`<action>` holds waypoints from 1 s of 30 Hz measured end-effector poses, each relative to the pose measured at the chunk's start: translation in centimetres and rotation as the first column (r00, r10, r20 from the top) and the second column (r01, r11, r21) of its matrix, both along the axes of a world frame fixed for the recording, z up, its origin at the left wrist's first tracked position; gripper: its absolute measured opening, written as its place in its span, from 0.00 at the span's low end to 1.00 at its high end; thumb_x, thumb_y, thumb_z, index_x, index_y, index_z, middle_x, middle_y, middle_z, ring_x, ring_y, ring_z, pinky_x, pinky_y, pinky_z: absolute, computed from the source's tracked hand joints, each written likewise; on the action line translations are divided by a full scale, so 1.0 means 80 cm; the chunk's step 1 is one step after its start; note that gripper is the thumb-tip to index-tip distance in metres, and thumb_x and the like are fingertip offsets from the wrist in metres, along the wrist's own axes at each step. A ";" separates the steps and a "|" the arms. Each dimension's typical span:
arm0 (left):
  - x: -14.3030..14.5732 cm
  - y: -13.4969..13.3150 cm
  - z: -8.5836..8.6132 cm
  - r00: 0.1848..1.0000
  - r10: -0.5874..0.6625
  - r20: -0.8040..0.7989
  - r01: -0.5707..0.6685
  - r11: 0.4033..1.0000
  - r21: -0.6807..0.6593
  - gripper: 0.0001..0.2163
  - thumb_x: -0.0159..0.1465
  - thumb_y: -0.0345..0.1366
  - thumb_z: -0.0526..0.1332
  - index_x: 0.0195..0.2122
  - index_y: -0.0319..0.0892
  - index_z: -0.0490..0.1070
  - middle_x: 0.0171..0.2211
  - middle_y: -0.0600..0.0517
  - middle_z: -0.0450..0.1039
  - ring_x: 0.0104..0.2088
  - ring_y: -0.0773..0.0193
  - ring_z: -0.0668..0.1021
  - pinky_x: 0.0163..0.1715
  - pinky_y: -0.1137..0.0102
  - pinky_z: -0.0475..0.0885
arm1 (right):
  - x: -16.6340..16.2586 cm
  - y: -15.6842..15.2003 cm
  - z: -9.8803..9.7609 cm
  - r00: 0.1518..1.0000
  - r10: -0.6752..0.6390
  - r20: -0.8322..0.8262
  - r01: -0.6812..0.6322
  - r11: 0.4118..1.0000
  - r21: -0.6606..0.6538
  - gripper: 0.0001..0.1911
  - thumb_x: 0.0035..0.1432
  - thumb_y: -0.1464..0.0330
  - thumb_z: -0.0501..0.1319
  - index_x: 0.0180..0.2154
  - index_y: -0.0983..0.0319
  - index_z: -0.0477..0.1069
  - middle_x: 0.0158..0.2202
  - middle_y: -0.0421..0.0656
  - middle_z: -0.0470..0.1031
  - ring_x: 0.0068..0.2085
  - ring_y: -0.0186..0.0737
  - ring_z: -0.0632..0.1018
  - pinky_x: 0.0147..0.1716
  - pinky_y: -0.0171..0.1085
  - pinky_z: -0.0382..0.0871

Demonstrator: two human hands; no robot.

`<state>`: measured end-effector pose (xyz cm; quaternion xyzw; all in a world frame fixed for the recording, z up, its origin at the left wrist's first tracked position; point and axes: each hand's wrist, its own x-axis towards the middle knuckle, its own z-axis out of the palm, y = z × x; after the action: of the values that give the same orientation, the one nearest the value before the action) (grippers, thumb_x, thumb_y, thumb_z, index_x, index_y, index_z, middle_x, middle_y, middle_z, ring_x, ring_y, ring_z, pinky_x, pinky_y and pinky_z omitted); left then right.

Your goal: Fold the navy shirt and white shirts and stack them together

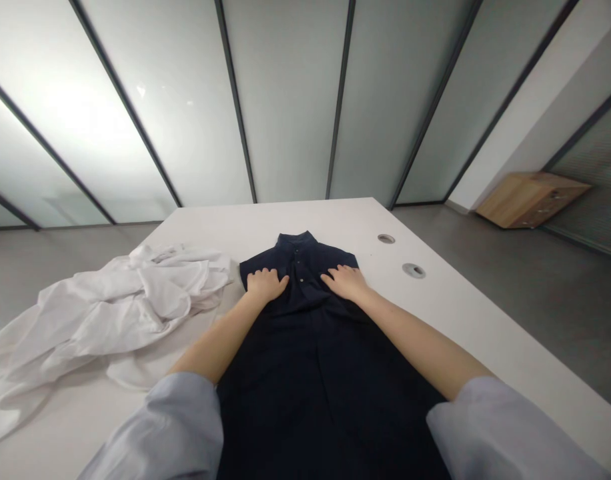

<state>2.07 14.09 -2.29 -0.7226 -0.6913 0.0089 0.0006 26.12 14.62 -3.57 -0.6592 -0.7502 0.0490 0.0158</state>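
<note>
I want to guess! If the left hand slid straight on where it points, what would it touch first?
Most likely the collar of the dark shirt, though the aim is unclear. The left hand lies flat on the shirt's chest, angled slightly inward, with only cloth ahead.

A crumpled white shirt [110,313] lies on the white table [475,320], wooden cabinet [530,198] beyond.

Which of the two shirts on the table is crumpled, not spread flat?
The white shirt, heaped at the left; the navy shirt lies flat under the left hand and right hand.
</note>
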 end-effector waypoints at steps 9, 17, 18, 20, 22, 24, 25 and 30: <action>-0.031 0.109 0.018 0.990 0.032 0.136 -0.037 0.999 0.031 0.19 0.67 0.37 0.47 0.54 0.44 0.70 0.53 0.44 0.73 0.53 0.54 0.75 0.49 0.63 0.70 | 0.021 0.114 0.023 0.987 -0.034 -0.154 0.048 0.995 0.084 0.24 0.63 0.71 0.48 0.58 0.64 0.68 0.59 0.48 0.69 0.59 0.42 0.69 0.57 0.36 0.60; -0.004 0.139 0.002 0.975 0.126 0.180 -0.125 0.992 -0.018 0.18 0.62 0.33 0.53 0.52 0.40 0.71 0.52 0.39 0.73 0.50 0.52 0.77 0.44 0.63 0.73 | -0.013 0.144 0.001 0.992 -0.074 -0.100 0.081 0.994 0.073 0.24 0.57 0.71 0.55 0.56 0.62 0.70 0.54 0.51 0.73 0.54 0.52 0.73 0.51 0.44 0.66; -0.002 0.141 0.003 0.971 0.143 0.190 -0.140 0.990 -0.030 0.17 0.61 0.32 0.54 0.50 0.39 0.72 0.50 0.39 0.74 0.48 0.52 0.78 0.42 0.63 0.74 | -0.015 0.144 0.001 0.993 -0.065 -0.095 0.072 0.995 0.074 0.24 0.56 0.72 0.55 0.55 0.61 0.71 0.53 0.51 0.74 0.53 0.51 0.73 0.50 0.44 0.66; -0.001 0.143 0.006 0.965 0.159 0.208 -0.156 0.987 -0.032 0.16 0.61 0.30 0.54 0.49 0.40 0.72 0.48 0.40 0.74 0.48 0.54 0.78 0.43 0.65 0.73 | -0.015 0.142 0.004 0.995 -0.035 -0.094 0.042 0.997 0.072 0.22 0.56 0.73 0.55 0.52 0.61 0.72 0.52 0.49 0.74 0.51 0.48 0.74 0.49 0.41 0.66; -0.004 0.137 0.008 0.965 0.136 0.225 -0.146 0.989 0.031 0.17 0.62 0.30 0.52 0.51 0.41 0.69 0.51 0.42 0.72 0.49 0.56 0.76 0.45 0.66 0.72 | -0.011 0.136 0.006 0.995 0.001 -0.098 0.010 0.993 0.120 0.21 0.57 0.75 0.53 0.51 0.61 0.72 0.52 0.48 0.73 0.52 0.45 0.72 0.50 0.38 0.65; -0.012 0.125 0.007 0.974 0.055 0.221 -0.091 0.984 0.154 0.16 0.63 0.30 0.51 0.52 0.44 0.68 0.52 0.43 0.69 0.50 0.57 0.75 0.47 0.66 0.71 | -0.003 0.125 0.007 0.996 0.039 -0.079 -0.021 0.976 0.217 0.20 0.58 0.75 0.51 0.51 0.64 0.70 0.52 0.51 0.71 0.53 0.45 0.70 0.51 0.38 0.63; -0.017 0.117 0.007 0.980 0.002 0.200 -0.045 0.976 0.212 0.16 0.64 0.31 0.51 0.51 0.44 0.68 0.51 0.44 0.69 0.50 0.57 0.75 0.47 0.65 0.71 | 0.002 0.119 0.007 0.997 0.054 -0.057 -0.037 0.965 0.261 0.20 0.59 0.75 0.51 0.51 0.65 0.70 0.52 0.52 0.70 0.52 0.47 0.69 0.51 0.39 0.62; -0.045 0.084 0.008 0.992 -0.121 0.029 0.106 0.944 0.313 0.12 0.62 0.34 0.53 0.44 0.44 0.73 0.49 0.43 0.69 0.54 0.49 0.68 0.52 0.59 0.66 | 0.024 0.092 0.007 0.995 0.098 0.009 -0.095 0.940 0.327 0.16 0.57 0.73 0.54 0.47 0.64 0.71 0.51 0.53 0.69 0.52 0.53 0.67 0.51 0.45 0.60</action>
<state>-1.54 20.82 -1.67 -0.7520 -0.6412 -0.1173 0.0982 28.08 21.98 -2.97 -0.6097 -0.7793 -0.0727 0.1253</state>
